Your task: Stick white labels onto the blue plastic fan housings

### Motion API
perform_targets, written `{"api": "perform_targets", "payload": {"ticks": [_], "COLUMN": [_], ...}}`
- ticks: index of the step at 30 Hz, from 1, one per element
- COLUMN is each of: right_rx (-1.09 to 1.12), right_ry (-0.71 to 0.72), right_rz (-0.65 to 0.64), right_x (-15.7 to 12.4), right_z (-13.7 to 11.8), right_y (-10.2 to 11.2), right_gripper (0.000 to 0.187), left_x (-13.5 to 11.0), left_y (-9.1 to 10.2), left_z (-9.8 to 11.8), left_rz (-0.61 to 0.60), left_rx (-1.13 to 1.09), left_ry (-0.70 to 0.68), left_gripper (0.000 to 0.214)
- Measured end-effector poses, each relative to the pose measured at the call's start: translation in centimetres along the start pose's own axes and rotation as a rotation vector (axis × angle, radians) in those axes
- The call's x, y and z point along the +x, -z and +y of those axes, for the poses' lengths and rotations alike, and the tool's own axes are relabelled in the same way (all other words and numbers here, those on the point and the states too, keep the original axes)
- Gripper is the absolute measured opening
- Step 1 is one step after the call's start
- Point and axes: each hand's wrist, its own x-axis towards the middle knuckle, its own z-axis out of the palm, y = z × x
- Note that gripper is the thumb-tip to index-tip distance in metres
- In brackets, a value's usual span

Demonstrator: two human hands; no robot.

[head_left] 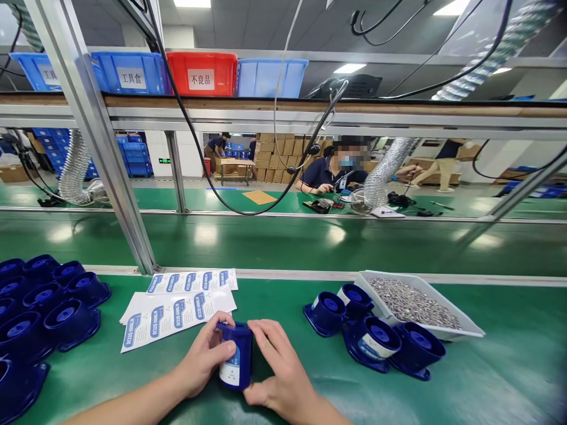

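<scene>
From my remote seat, the green bench (376, 401) spreads beneath the grip. Beyond it to the right sits a white tray (466, 332); just beyond, to the left, label sheets (190, 313). The left hand (206, 354) grasps a blue cup (247, 357), the right hand (283, 372) steadying its right side. I'd judge its label (230, 373) is being pressed on; next calls for even thumb pressure.

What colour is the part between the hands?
The part is dark blue, seen in the head view.
</scene>
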Motion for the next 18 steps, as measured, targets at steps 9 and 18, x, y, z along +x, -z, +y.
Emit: {"api": "perform_targets", "payload": {"ticks": [9,18], "right_rx": [-0.108,-0.275], "right_ry": [-0.009,0.065], "right_rz": [0.017,0.048], "right_x": [-0.1,0.2], "right_z": [-0.8,-1.3], "right_y": [-1.0,-0.6], "right_gripper": [0.114,0.1], "left_x": [-0.4,-1.1], "left_y": [-0.9,-1.1], "left_z": [0.0,-0.3], "left_rz": [0.099,0.085], "left_rx": [0.325,0.477], "left_ry": [-0.07,-0.025], "left_gripper": [0.052,0.059]}}
